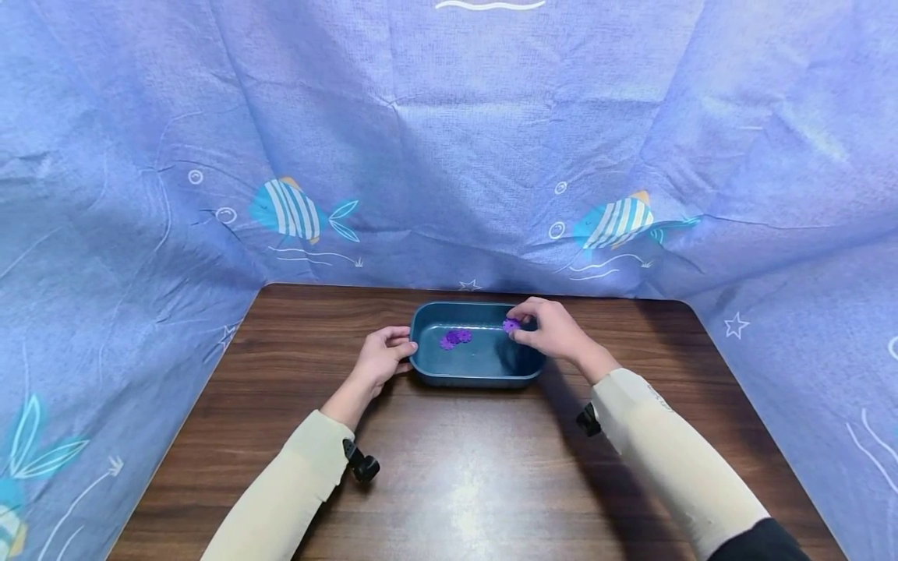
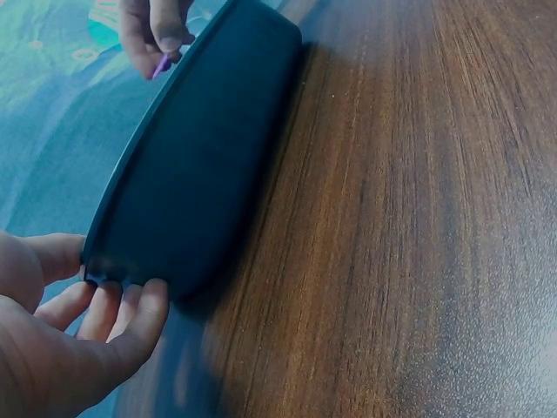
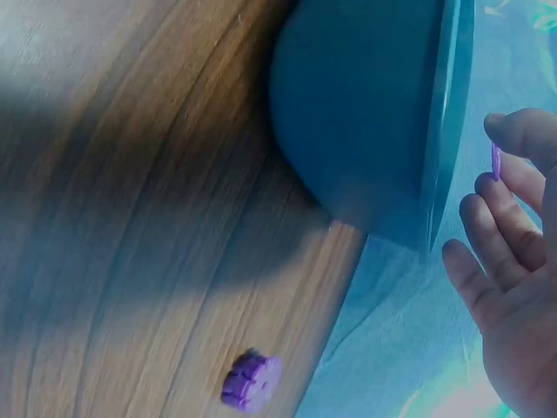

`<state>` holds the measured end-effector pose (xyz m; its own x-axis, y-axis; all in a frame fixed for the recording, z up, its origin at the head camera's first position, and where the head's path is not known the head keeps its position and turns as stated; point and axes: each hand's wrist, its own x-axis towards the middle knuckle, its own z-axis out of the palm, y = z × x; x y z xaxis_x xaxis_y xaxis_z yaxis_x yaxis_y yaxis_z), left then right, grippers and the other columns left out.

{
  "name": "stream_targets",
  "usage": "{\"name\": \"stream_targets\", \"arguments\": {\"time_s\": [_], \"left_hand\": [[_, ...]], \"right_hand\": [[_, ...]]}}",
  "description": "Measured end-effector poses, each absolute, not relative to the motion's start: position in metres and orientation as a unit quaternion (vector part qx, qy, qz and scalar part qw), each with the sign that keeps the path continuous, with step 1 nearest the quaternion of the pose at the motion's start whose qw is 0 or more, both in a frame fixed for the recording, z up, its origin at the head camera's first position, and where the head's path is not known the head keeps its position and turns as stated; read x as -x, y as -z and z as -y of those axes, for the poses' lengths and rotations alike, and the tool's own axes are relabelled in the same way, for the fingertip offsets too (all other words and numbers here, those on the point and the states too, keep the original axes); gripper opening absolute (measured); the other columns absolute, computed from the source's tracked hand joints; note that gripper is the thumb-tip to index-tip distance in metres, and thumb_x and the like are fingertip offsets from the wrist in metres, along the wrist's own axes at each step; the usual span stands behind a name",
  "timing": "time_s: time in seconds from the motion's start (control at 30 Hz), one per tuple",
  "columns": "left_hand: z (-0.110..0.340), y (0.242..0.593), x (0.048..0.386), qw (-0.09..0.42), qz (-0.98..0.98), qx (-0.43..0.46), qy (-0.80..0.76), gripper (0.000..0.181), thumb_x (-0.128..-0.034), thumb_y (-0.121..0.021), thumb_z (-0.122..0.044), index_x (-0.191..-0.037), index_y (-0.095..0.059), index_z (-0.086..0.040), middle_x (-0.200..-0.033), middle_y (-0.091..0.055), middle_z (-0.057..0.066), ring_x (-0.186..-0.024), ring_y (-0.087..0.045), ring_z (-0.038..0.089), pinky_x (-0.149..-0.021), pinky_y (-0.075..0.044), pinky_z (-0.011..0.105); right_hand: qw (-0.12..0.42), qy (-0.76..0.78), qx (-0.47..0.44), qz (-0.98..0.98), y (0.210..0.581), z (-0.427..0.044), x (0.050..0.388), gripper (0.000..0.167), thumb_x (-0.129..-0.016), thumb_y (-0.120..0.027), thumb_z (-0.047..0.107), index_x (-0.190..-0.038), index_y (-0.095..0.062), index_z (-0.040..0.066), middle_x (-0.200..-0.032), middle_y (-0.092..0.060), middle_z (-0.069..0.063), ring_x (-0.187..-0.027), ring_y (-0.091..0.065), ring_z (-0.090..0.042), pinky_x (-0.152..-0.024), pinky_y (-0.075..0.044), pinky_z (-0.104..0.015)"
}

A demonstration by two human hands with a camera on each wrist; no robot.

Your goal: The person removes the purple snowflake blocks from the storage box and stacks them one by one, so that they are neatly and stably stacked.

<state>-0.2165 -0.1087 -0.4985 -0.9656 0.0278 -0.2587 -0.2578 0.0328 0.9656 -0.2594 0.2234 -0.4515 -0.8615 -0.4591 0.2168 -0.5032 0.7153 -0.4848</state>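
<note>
"Purple disc (image 1: 510,326), notched round the edge: that's what the right hand (image 1: 554,331) has, just right of the middle of the head view."

"Held how?"

"In a narrow pinch, between thumb and fingertips, over the right end of a dark blue tray (image 1: 477,382). Seen from the right wrist it's edge-on, at the right of the frame, with the lower fingers apart from it."

"And the left hand (image 1: 382,356)?"

"That one grips the tray's left end, thumb at the rim, fingers against the outer wall. It fills the lower left of the left wrist view."

"Anything lying in the tray?"

"More purple discs (image 1: 460,336), bunched and overlapping left of the tray's middle. I can't tell how many. There's a purple stack (image 3: 251,381) too, on the desk (image 1: 435,483), towards the bottom of the right wrist view and apart from the tray."

"What about the arms?"

"Pale sleeves (image 1: 673,460), coming in from the lower left and lower right of the head view, a small black device (image 1: 363,466) at each wrist. Black cloth (image 1: 761,541) shows at the lower right, past the sleeve."

"The desk looks shiny from here."

"Brown wood grain, with glare at the bottom middle. Past it, a blue curtain (image 1: 456,156) fills the top and both sides, one striped fish (image 1: 291,212) left of centre, another right of centre."
</note>
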Motion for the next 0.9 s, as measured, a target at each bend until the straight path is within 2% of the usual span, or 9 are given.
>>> {"name": "stream_targets", "arguments": {"time_s": [0.23, 0.4, 0.67, 0.9], "left_hand": [[0.109, 0.499, 0.216, 0.104, -0.712, 0.081, -0.69, 0.043, -0.0973, -0.068, -0.003, -0.139, -0.058, 0.002, -0.121, -0.064, 0.018, -0.103, -0.067, 0.024, -0.079, -0.065, 0.036], [0.109, 0.498, 0.216, 0.106, -0.711, 0.084, -0.69, 0.044, -0.0972, -0.068, -0.003, -0.14, -0.058, 0.001, -0.121, -0.064, 0.017, -0.105, -0.066, 0.025, -0.081, -0.064, 0.037], [0.11, 0.498, 0.216, 0.107, -0.711, 0.083, -0.69, 0.043, -0.0972, -0.069, -0.004, -0.139, -0.059, 0.0, -0.12, -0.064, 0.017, -0.107, -0.067, 0.027, -0.082, -0.064, 0.038], [0.109, 0.499, 0.217, 0.108, -0.707, 0.083, -0.694, 0.044, -0.0967, -0.069, -0.003, -0.14, -0.058, 0.001, -0.121, -0.064, 0.017, -0.107, -0.067, 0.027, -0.082, -0.064, 0.037]], "right_hand": [[0.046, -0.284, -0.246, 0.925, 0.453, -0.239, 0.258, 0.029, -0.083, -0.082, 0.016, -0.11, -0.077, 0.007, -0.1, -0.072, -0.007, -0.087, -0.066, -0.023, -0.074, -0.055, -0.037], [0.051, -0.292, -0.236, 0.926, 0.458, -0.252, 0.256, 0.027, -0.084, -0.081, 0.014, -0.109, -0.077, 0.006, -0.097, -0.071, -0.006, -0.082, -0.066, -0.02, -0.073, -0.057, -0.037], [0.059, -0.304, -0.213, 0.927, 0.467, -0.277, 0.25, 0.026, -0.085, -0.08, 0.011, -0.11, -0.076, 0.004, -0.099, -0.072, -0.009, -0.089, -0.067, -0.023, -0.071, -0.057, -0.031], [0.063, -0.312, -0.185, 0.93, 0.474, -0.3, 0.247, 0.023, -0.086, -0.078, 0.009, -0.108, -0.076, 0.005, -0.1, -0.074, -0.009, -0.085, -0.068, -0.02, -0.069, -0.056, -0.024]]}}
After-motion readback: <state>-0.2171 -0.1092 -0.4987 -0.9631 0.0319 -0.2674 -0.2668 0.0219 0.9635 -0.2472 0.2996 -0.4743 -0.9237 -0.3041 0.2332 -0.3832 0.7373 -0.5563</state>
